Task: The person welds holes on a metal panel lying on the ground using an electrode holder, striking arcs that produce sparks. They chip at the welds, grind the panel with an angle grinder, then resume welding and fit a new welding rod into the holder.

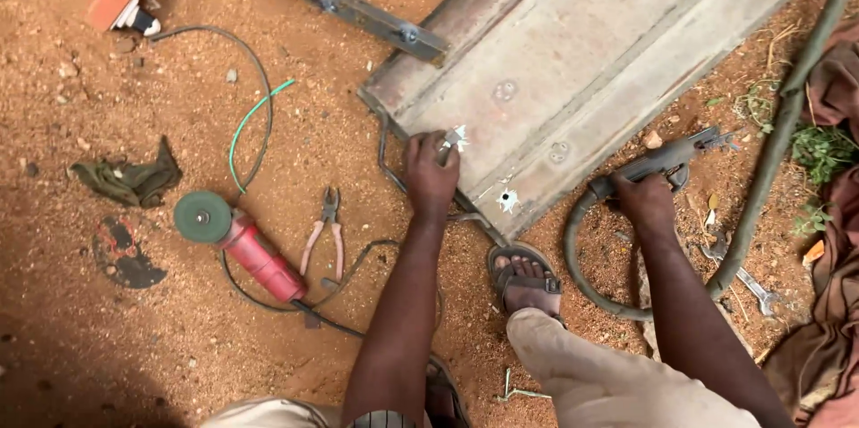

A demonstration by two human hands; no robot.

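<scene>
Left hand (430, 179) closed on small metal piece (453, 140) at metal sheet (582, 61) edge. Right hand (646, 203) gripping welding holder (667, 162) beside sheet. Red grinder (242, 245), pliers (327, 231) left of sheet.

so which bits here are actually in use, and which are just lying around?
In use:
- left hand on a small metal piece at the metal panel edge
- right hand gripping the welding holder with its hose

Lying about:
- red angle grinder
- pliers
- green rag
- spanner
</scene>
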